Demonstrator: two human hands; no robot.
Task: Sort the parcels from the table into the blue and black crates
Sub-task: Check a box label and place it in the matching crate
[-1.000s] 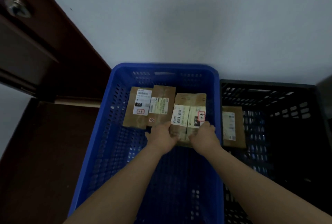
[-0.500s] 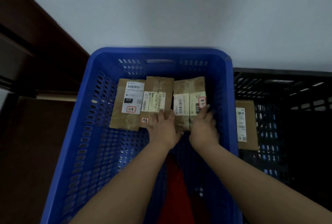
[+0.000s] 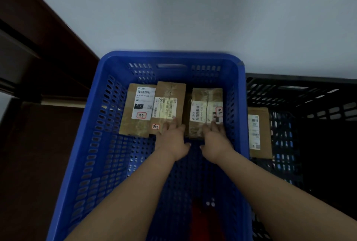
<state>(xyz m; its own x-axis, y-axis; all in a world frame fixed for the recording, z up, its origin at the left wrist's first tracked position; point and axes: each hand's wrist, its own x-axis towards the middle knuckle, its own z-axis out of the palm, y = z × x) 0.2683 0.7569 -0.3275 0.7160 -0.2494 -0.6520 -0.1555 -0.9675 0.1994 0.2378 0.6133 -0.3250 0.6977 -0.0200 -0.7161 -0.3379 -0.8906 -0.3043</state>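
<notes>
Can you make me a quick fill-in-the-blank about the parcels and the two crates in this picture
1. The blue crate holds ____ parcels.
2. The black crate holds ____ parcel.
3. Both hands reach into the ____ crate.
4. The right hand touches the parcel nearest the ____ crate, while the left hand rests on the middle parcel.

Missing words: three; one; blue; black

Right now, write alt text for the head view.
Both hands, left hand and right hand, rest flat on brown parcels lined up in a blue crate. A black crate beside it holds one parcel.
</notes>
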